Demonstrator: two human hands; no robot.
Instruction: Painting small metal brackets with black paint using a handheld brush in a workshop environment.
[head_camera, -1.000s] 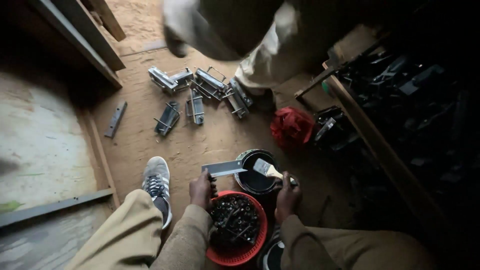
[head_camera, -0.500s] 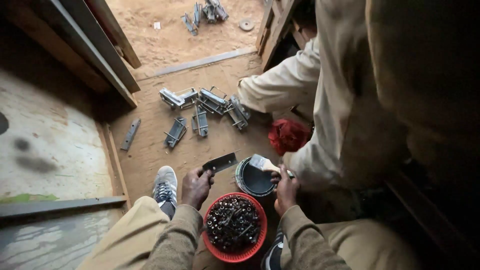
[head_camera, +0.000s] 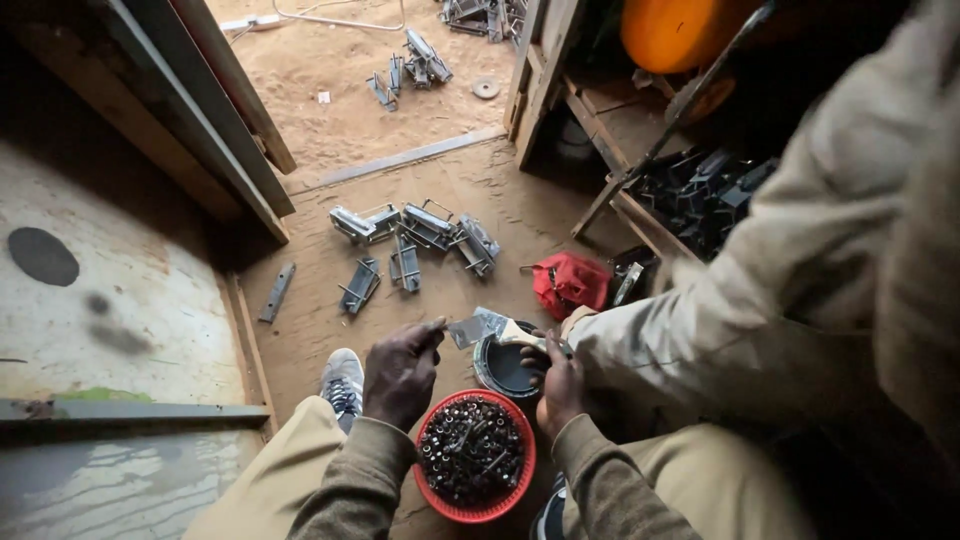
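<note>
A small flat metal plate (head_camera: 478, 328) is being pinched at its edge in the closed grip of the left hand (head_camera: 400, 372), just above a dark round tin (head_camera: 503, 368). A brush (head_camera: 522, 336) is being clasped in the right hand (head_camera: 558, 385), its bristles touching the plate. A red basket (head_camera: 473, 456) of bolts is being kept between the knees, on the floor.

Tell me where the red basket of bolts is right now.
In the head view, the red basket sits on the floor at bottom centre, between the person's knees, just below the left hand and the black tin.
</note>
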